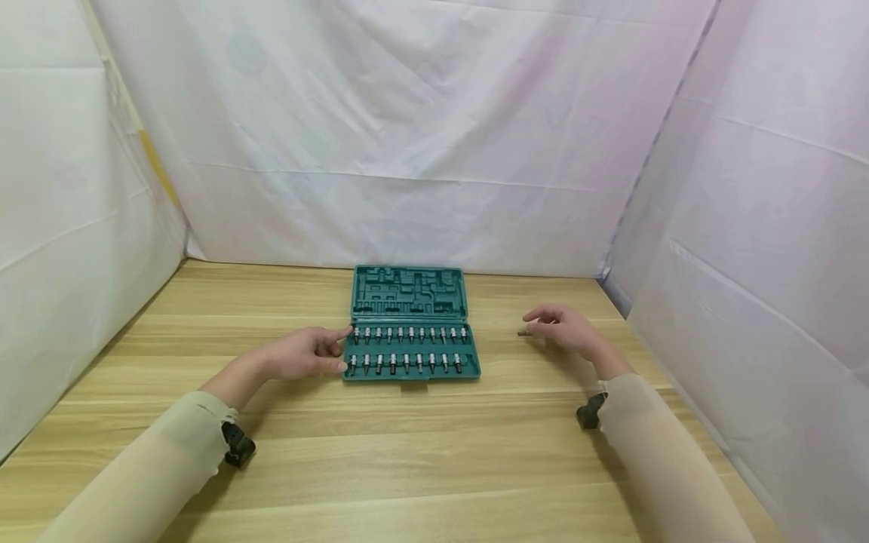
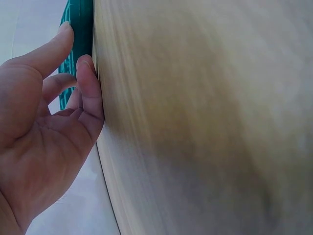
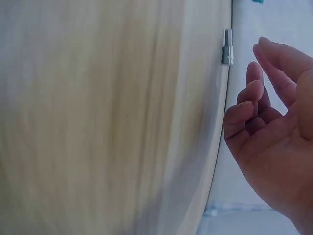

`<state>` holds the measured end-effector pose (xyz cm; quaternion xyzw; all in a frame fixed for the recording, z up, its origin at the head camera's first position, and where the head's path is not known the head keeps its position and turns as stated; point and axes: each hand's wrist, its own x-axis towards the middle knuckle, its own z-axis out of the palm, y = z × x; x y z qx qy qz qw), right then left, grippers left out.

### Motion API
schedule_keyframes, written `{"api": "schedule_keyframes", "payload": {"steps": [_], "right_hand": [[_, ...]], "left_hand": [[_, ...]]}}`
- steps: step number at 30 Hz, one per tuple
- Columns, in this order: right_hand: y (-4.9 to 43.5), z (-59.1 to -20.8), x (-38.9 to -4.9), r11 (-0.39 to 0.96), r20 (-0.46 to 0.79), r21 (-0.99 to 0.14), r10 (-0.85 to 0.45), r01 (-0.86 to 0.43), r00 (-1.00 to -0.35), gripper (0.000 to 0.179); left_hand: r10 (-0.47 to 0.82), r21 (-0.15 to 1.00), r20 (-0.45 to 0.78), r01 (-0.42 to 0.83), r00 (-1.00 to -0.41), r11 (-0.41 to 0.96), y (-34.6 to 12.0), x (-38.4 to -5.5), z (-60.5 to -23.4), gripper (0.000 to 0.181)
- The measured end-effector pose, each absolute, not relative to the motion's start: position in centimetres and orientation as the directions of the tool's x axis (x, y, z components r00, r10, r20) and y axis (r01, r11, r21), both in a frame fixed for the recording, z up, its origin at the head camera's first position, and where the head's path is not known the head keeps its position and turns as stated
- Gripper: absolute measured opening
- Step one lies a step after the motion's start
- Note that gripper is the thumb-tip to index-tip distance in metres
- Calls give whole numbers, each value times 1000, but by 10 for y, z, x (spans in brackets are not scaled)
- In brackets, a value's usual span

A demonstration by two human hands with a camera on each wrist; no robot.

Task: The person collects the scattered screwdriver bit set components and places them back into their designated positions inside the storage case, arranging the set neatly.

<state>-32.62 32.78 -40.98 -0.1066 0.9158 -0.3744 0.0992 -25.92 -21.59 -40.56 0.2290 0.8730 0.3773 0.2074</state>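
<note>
A green bit-socket case (image 1: 410,376) lies unfolded on the table, its lid leaning back. Two rows of silver-and-dark bit sockets (image 1: 406,363) fill its near half, and the front row stops short of the right end. My left hand (image 1: 302,354) touches the left side of the case with thumb and index finger. In the left wrist view its thumb (image 2: 66,34) lies at the green edge. To the right, one loose bit socket (image 3: 228,49) lies on the table. My right hand (image 1: 563,330) is beside it; in the right wrist view, thumb and fingers are apart from it.
The wood-grain table (image 1: 380,475) runs up to a white cloth (image 1: 407,136) hanging behind. White sheets stand along both sides. A dark wrist camera (image 1: 237,445) sits at the left cuff, another (image 1: 591,412) at the right.
</note>
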Motion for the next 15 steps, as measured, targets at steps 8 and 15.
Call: {"api": "schedule_keyframes", "payload": {"steps": [8,15], "right_hand": [[333,-411,-331,762,-154,-636,-280,-121,-948,28],[332,-413,-334,787,-165,-599,-299,-145,-940,22]], "left_hand": [[555,748,-192,245,-810,616,-216,-259,-405,84],[552,751,-196,238,-810,616,-215,-259,-406,84]]}}
